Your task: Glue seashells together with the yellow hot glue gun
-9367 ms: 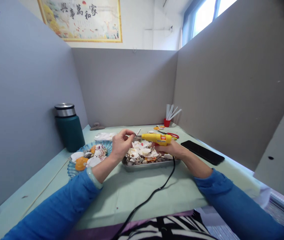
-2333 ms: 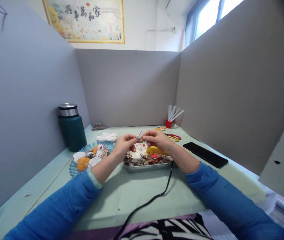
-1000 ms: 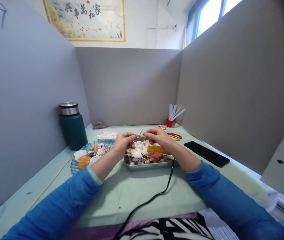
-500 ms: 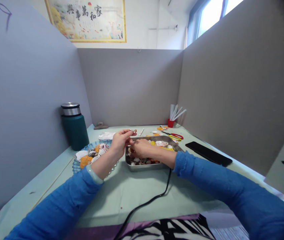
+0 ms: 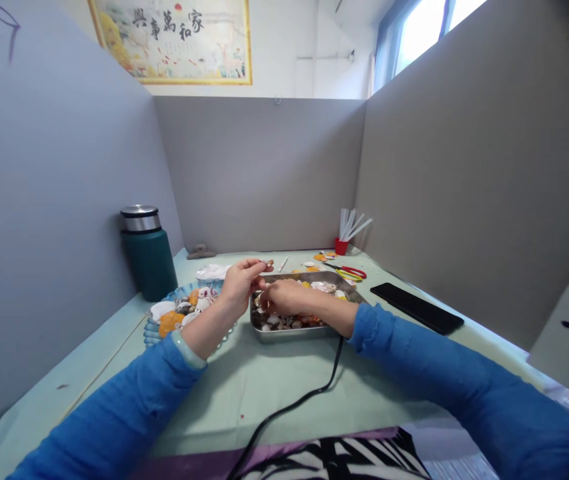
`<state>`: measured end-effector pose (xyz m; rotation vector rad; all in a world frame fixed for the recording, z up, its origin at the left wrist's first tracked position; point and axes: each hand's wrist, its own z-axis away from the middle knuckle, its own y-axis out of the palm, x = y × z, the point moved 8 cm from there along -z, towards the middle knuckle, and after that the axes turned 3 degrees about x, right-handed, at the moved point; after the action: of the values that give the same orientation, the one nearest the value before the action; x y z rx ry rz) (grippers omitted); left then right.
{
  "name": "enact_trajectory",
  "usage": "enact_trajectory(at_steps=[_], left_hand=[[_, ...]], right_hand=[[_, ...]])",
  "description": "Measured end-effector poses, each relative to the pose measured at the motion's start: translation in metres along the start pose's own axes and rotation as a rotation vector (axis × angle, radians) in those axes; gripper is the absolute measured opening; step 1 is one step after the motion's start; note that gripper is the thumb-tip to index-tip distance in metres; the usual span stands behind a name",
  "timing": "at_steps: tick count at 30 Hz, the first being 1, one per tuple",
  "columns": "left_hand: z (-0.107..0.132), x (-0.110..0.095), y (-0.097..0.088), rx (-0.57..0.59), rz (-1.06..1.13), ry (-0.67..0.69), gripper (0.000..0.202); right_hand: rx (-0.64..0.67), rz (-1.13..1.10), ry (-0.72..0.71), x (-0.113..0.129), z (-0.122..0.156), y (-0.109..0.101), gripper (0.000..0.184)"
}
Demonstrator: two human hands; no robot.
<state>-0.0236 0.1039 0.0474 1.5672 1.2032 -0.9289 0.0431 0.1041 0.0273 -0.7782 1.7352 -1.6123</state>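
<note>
My left hand [image 5: 241, 283] is closed, pinching a small brownish seashell [image 5: 270, 263] between thumb and fingertips above the left edge of a metal tray [image 5: 284, 337]. Inside that tray lie many shells [image 5: 284, 323], small and mottled at the front, with larger white and yellow ones at the back. My right hand [image 5: 284, 297] reaches into the tray's left side, fingers bent down together among the shells. Whatever its fingertips grip is hidden. A blue scalloped plate [image 5: 151, 335] with white and orange shells sits left of the tray, partly behind my left wrist.
A green thermos [image 5: 149, 257] stands at the left wall. Scissors [image 5: 349, 272], loose shells [image 5: 324, 256] and a red cup [image 5: 341, 247] of white sticks are at the back right. A black phone [image 5: 417, 308] lies right. A black cable [image 5: 294, 405] crosses the table front.
My right hand has shifted very slightly within the tray's left side. My left hand keeps its pinch on the small seashell in nearly the same place.
</note>
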Motion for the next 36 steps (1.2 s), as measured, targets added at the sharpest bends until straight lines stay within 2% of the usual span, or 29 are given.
enact_trajectory(at_steps=[3, 6, 8, 10, 13, 16, 19, 24, 31, 36], left_hand=[[0.001, 0.000, 0.001, 0.001, 0.011, 0.000, 0.025], [0.001, -0.002, 0.001, -0.012, 0.019, 0.001, 0.025], [0.002, -0.002, 0.002, -0.003, 0.029, 0.003, 0.024], [0.002, 0.000, 0.005, 0.036, 0.039, -0.013, 0.022], [0.004, 0.010, 0.016, 0.174, 0.020, -0.110, 0.022], [0.010, 0.024, 0.026, 0.312, -0.018, -0.238, 0.023], [0.012, 0.034, 0.029, 0.351, -0.034, -0.283, 0.023], [0.011, 0.039, 0.028, 0.359, -0.032, -0.287, 0.022], [0.014, 0.036, 0.030, 0.337, -0.007, -0.312, 0.022], [0.014, 0.037, 0.032, 0.367, -0.006, -0.306, 0.020]], right_hand=[[-0.034, 0.000, 0.007, 0.001, 0.002, -0.005, 0.016], [-0.079, -0.073, -0.010, -0.009, 0.008, -0.013, 0.014], [-0.158, -0.259, -0.026, -0.022, 0.016, -0.022, 0.012], [-0.296, -0.484, -0.015, -0.041, 0.028, -0.033, 0.013], [-0.433, -0.871, -0.007, -0.066, 0.045, -0.040, 0.023], [-0.531, -1.071, 0.014, -0.077, 0.057, -0.044, 0.028], [-0.542, -1.133, -0.029, -0.072, 0.061, -0.047, 0.028], [-0.472, -1.177, -0.143, -0.056, 0.061, -0.046, 0.027], [-0.446, -1.137, -0.157, -0.058, 0.065, -0.043, 0.028], [-0.468, -1.157, -0.156, -0.059, 0.061, -0.039, 0.026]])
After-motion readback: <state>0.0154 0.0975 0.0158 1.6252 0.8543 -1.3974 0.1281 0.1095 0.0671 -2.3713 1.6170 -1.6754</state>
